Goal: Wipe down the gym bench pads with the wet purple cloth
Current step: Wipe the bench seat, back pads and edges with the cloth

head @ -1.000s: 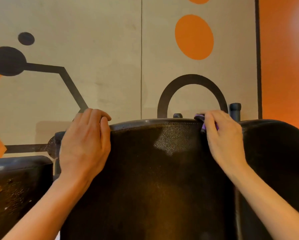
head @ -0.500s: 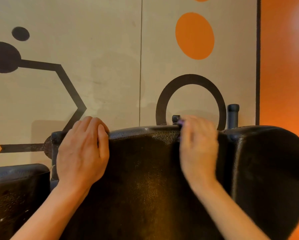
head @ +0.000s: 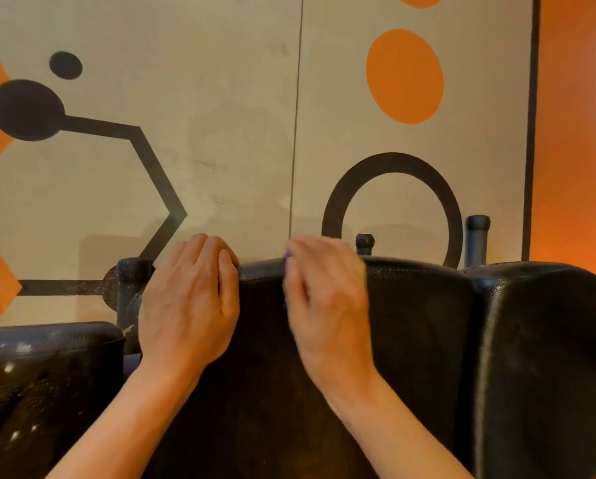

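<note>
dark textured pad [head: 417, 323] upright; purple cloth [head: 287, 254] sliver at its top edge.

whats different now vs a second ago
The right hand has slid the purple cloth leftward along the top edge of the middle bench pad, ending close to the left hand. The left hand still grips the pad's top left corner.

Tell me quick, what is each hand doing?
Left hand: fingers curled over the top edge of the middle pad, gripping it.
Right hand: holds the purple cloth, mostly hidden.
</note>
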`<state>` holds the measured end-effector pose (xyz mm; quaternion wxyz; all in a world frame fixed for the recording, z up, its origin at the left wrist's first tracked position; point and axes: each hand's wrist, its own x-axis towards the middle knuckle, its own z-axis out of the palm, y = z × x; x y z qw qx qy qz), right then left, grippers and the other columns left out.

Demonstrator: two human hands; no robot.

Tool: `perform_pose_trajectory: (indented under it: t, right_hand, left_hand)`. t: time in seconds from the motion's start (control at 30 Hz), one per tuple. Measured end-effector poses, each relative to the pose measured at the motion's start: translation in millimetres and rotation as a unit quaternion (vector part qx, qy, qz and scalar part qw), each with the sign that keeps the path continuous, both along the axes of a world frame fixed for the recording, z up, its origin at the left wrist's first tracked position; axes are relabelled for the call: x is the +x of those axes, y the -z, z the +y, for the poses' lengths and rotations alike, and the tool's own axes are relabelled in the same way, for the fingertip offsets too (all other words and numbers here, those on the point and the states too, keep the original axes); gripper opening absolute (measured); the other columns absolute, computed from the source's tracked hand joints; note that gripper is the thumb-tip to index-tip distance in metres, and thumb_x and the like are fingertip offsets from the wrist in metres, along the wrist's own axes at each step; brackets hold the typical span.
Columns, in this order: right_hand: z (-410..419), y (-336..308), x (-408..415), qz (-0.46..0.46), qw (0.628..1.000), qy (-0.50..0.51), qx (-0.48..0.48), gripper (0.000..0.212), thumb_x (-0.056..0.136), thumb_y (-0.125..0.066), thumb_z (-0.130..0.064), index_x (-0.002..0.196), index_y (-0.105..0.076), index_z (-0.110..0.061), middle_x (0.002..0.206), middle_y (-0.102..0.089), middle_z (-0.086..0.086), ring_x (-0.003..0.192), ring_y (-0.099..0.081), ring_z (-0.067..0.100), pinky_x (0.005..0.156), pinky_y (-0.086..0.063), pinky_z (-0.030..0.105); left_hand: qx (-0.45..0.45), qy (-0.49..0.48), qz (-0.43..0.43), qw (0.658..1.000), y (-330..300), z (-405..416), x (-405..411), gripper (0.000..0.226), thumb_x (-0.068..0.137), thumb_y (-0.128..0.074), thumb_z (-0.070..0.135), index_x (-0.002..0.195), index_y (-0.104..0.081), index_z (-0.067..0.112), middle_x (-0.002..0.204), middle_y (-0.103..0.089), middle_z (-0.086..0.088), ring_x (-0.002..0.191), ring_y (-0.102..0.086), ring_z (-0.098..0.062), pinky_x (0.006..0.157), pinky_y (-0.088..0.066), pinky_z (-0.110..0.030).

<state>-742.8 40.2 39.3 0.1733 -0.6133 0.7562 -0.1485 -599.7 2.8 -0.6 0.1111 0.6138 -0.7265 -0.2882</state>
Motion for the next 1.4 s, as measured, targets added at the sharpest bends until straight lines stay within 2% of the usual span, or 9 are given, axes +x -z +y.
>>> perform_pose_trajectory:
  t: [0.1,0.27,0.4,0.5,0.67,0.93,1.13,1.23,1.4]
  right_hand:
    - [4,-9,-38,-0.019,0.993,-0.111,0.031,0.031,0.098,-0.048,-0.023,0.126,-0.059,-0.013,0.127,-0.060,0.000,0.124,-0.050,0.008,0.109,-0.037,0.031]
    - [20,-17,-85,0.004,0.987,0.161,0.001,0.028,0.097,-0.048,-0.021,0.120,-0.063,-0.014,0.120,-0.063,-0.003,0.117,-0.052,0.005,0.103,-0.045,0.041]
    - [1,4,7,-0.007,0.999,-0.027,-0.026,0.024,0.098,-0.050,-0.016,0.115,-0.065,-0.007,0.114,-0.066,0.004,0.113,-0.056,0.012,0.105,-0.040,0.031]
    - [-4,-4,-12,-0.003,0.988,-0.152,0.015,0.030,0.098,-0.049,-0.022,0.123,-0.062,-0.010,0.123,-0.063,0.002,0.118,-0.054,0.011,0.106,-0.039,0.028]
    - [9,-26,-73,0.041,0.994,0.093,0.042,0.026,0.098,-0.043,-0.025,0.107,-0.066,-0.020,0.113,-0.065,-0.003,0.113,-0.051,0.005,0.099,-0.035,0.021]
    - [-22,1,36,0.027,0.976,-0.209,0.050,0.029,0.099,-0.044,-0.025,0.113,-0.065,-0.012,0.110,-0.067,0.000,0.103,-0.059,0.013,0.094,-0.045,0.029]
    - [-15,-20,-24,0.077,0.994,-0.005,0.081,0.028,0.100,-0.038,-0.025,0.096,-0.065,-0.019,0.091,-0.063,-0.006,0.091,-0.058,0.012,0.084,-0.035,0.019]
    - [-21,2,51,0.045,0.994,-0.085,0.057,0.029,0.102,-0.038,-0.021,0.092,-0.064,-0.016,0.087,-0.062,-0.003,0.085,-0.055,0.013,0.083,-0.040,0.025]
    - [-23,-2,29,0.037,0.973,-0.215,0.081,0.035,0.100,-0.036,-0.029,0.114,-0.065,-0.015,0.113,-0.066,-0.002,0.107,-0.056,0.013,0.098,-0.038,0.024]
  left_hand:
    - [0.002,0.005,0.004,1.000,0,0,0,0.035,0.102,-0.023,0.028,0.083,-0.051,0.018,0.078,-0.049,0.002,0.072,-0.048,-0.017,0.069,-0.043,-0.039]
    - [0.002,0.008,-0.002,1.000,1,0,1,0.036,0.102,-0.022,0.029,0.083,-0.051,0.017,0.079,-0.049,0.002,0.073,-0.048,-0.018,0.069,-0.043,-0.040]
    - [0.001,0.004,-0.011,1.000,-1,0,0,0.034,0.102,-0.024,0.029,0.083,-0.050,0.018,0.078,-0.049,0.003,0.073,-0.047,-0.017,0.067,-0.041,-0.036]
    - [0.005,0.003,-0.001,1.000,3,1,1,0.035,0.102,-0.024,0.029,0.083,-0.050,0.017,0.078,-0.049,0.003,0.072,-0.048,-0.018,0.067,-0.042,-0.038]
    - [0.011,-0.018,0.046,0.999,3,2,4,0.036,0.102,-0.023,0.030,0.086,-0.053,0.019,0.082,-0.052,0.003,0.078,-0.049,-0.017,0.074,-0.044,-0.039]
    - [0.009,-0.147,0.134,0.980,6,35,23,0.038,0.103,-0.024,0.031,0.120,-0.054,0.018,0.110,-0.055,0.007,0.100,-0.042,0.004,0.086,-0.035,-0.004]
    - [0.002,-0.155,0.143,0.978,9,33,23,0.035,0.103,-0.028,0.023,0.124,-0.054,0.013,0.110,-0.055,0.003,0.099,-0.045,-0.002,0.082,-0.041,-0.014]
    - [-0.006,-0.138,0.118,0.983,12,32,24,0.028,0.101,-0.040,0.018,0.126,-0.051,0.012,0.112,-0.055,0.002,0.097,-0.045,-0.003,0.077,-0.047,-0.021]
    - [0.007,-0.150,0.164,0.975,8,31,29,0.037,0.100,-0.036,0.013,0.137,-0.043,0.012,0.129,-0.048,0.000,0.112,-0.041,0.001,0.091,-0.037,-0.004]
